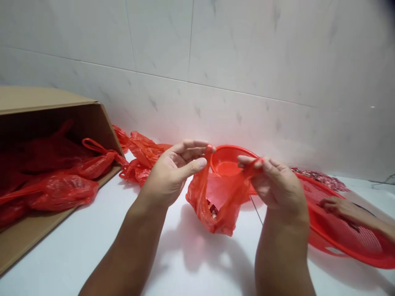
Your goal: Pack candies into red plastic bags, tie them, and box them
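Note:
My left hand [173, 172] pinches the left handle of a small red plastic bag [216, 205], and my right hand [274, 183] pinches its right handle. Together they hold the bag's mouth apart just above the white table [185, 255]. Small items lie in the bottom of the bag; I cannot make out what they are. Right behind the bag sits a small red plastic bowl [226, 162].
A cardboard box [37, 107] lies on its side at the left, full of tied red bags [61, 189]. More red bags [142, 154] lie by the tiled wall. Another person's hand [339, 207] rests in a large red mesh basket [348, 234] at the right.

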`<state>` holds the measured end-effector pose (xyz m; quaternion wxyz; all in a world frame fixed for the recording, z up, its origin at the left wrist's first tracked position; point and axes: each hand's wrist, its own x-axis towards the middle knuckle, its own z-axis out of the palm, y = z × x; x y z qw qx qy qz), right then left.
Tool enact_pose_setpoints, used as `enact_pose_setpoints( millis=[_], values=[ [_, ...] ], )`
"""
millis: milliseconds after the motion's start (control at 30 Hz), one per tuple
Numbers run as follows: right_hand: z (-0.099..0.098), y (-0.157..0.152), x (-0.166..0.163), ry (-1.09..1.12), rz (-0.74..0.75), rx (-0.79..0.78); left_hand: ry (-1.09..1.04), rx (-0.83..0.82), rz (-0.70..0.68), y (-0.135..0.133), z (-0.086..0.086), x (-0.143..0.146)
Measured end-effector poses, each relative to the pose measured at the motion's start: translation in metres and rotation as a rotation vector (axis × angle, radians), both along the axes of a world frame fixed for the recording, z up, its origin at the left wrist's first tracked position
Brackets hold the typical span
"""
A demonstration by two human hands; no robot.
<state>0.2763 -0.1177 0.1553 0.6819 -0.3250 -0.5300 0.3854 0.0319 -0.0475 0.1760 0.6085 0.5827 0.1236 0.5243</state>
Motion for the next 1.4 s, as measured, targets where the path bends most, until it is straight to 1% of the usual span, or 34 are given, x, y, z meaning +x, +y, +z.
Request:
enact_pose_setpoints(
  millis=[67, 133, 167, 300, 400, 467, 500, 533, 600, 667, 700, 833, 933, 1000, 1100, 1167, 1233, 1300, 1400],
  values=[
    [-0.005, 0.01, -0.013, 0.042, 0.055, -0.017, 0.077, 0.046, -0.107, -0.002, 0.0, -0.006],
    [-0.008, 0.015, -0.023, -0.026, 0.107, -0.058, 0.153, 0.092, -0.16, -0.002, 0.001, -0.011],
    [-0.009, 0.016, -0.026, -0.093, 0.141, -0.089, 0.187, 0.114, -0.149, -0.002, 0.002, -0.013],
    [-0.011, 0.019, -0.037, -0.387, 0.277, -0.181, 0.336, 0.209, -0.017, -0.001, 0.007, -0.014],
    [-0.012, 0.023, -0.046, -0.546, 0.269, -0.185, 0.512, 0.3, -0.011, -0.002, 0.008, -0.011],
    [-0.013, 0.027, -0.05, -0.602, 0.242, -0.223, 0.602, 0.368, 0.004, -0.002, 0.006, -0.009],
    [-0.013, 0.029, -0.049, -0.613, 0.239, -0.255, 0.632, 0.399, 0.036, -0.001, 0.005, -0.008],
    [-0.013, 0.031, -0.048, -0.612, 0.245, -0.292, 0.658, 0.426, 0.086, 0.0, 0.003, -0.008],
    [-0.013, 0.033, -0.042, -0.575, 0.257, -0.354, 0.686, 0.465, 0.241, 0.006, -0.001, -0.008],
    [-0.014, 0.035, -0.035, -0.53, 0.261, -0.359, 0.709, 0.48, 0.377, 0.013, -0.004, -0.006],
    [-0.015, 0.036, -0.032, -0.511, 0.266, -0.35, 0.721, 0.483, 0.4, 0.016, -0.005, -0.003],
    [-0.018, 0.038, -0.029, -0.462, 0.271, -0.304, 0.782, 0.516, 0.345, 0.021, -0.009, 0.006],
    [-0.018, 0.039, -0.03, -0.417, 0.256, -0.248, 0.837, 0.563, 0.405, 0.018, -0.011, 0.01],
    [-0.018, 0.04, -0.029, -0.386, 0.275, -0.217, 0.842, 0.566, 0.393, 0.017, -0.013, 0.01],
    [-0.018, 0.04, -0.027, -0.372, 0.306, -0.212, 0.836, 0.563, 0.33, 0.016, -0.014, 0.012],
    [-0.018, 0.041, -0.026, -0.365, 0.292, -0.235, 0.84, 0.579, 0.341, 0.016, -0.014, 0.013],
    [-0.018, 0.042, -0.026, -0.324, 0.268, -0.255, 0.818, 0.595, 0.38, 0.015, -0.012, 0.013],
    [-0.019, 0.044, -0.026, -0.266, 0.243, -0.258, 0.78, 0.596, 0.388, 0.014, -0.012, 0.013],
    [-0.018, 0.044, -0.023, -0.231, 0.234, -0.229, 0.696, 0.546, 0.302, 0.012, -0.017, 0.014]
  ],
)
